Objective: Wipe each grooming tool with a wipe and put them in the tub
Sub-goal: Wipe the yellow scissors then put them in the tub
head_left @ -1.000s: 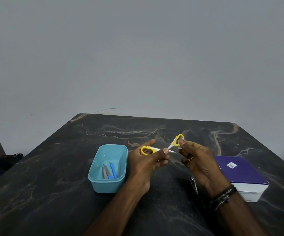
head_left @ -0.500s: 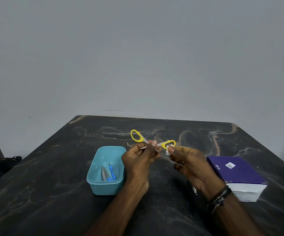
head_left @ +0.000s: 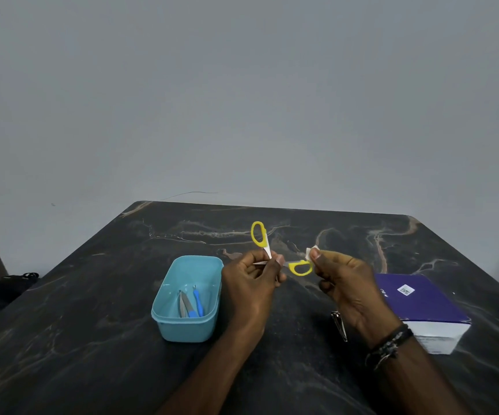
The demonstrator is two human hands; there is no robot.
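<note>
The left hand (head_left: 249, 283) pinches the yellow scissors (head_left: 275, 256) above the table, the right hand (head_left: 342, 280) pinches a small wipe (head_left: 312, 252) by one handle, so rubbing comes next, then the blue tub (head_left: 186, 327).

Glossy marble table (head_left: 92, 339), plastic tub (head_left: 164, 317)

The blade tips of the small yellow-handled scissors (head_left: 272, 253) are hidden inside the curled fingers of the left hand (head_left: 249, 283). Most of the small white wipe (head_left: 312, 252) is hidden behind the right hand's (head_left: 344, 283) thumb. The metal nail clipper (head_left: 339, 324) is partly covered by the right wrist. Both forearms are cut off by the lower edge.
</note>
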